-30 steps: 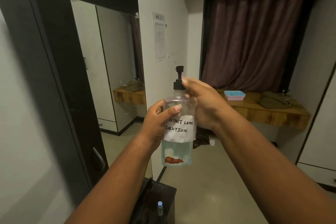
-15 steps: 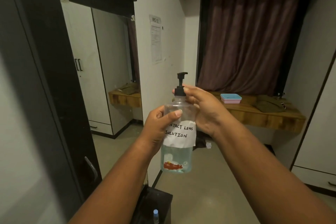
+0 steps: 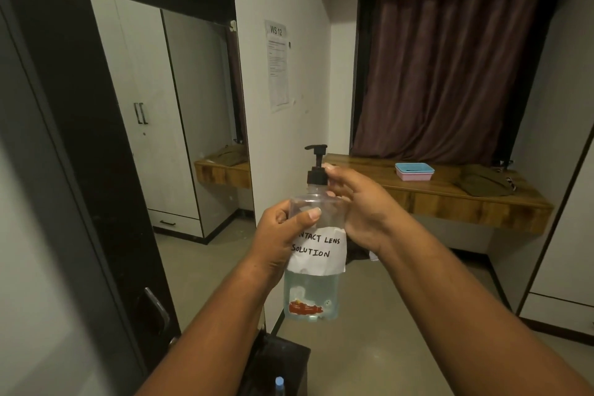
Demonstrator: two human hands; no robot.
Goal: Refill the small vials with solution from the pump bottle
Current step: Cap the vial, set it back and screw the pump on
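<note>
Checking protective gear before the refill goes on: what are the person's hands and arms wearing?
Nothing that shows. The left hand and right hand are bare, with no gloves, rings or watch visible. Both forearms are uncovered right down to the frame edge, so no sleeve shows. Fingernails look short and unpainted.

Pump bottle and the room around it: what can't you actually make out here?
- Pump bottle: the label's first letters, hidden by the left hand, head view.
- Wall notice: only "WS 12" reads; the body text is too small.
- Small blue-capped container: cut off by the bottom edge.
- Pump collar: right hand's fingers cover its far side.
</note>
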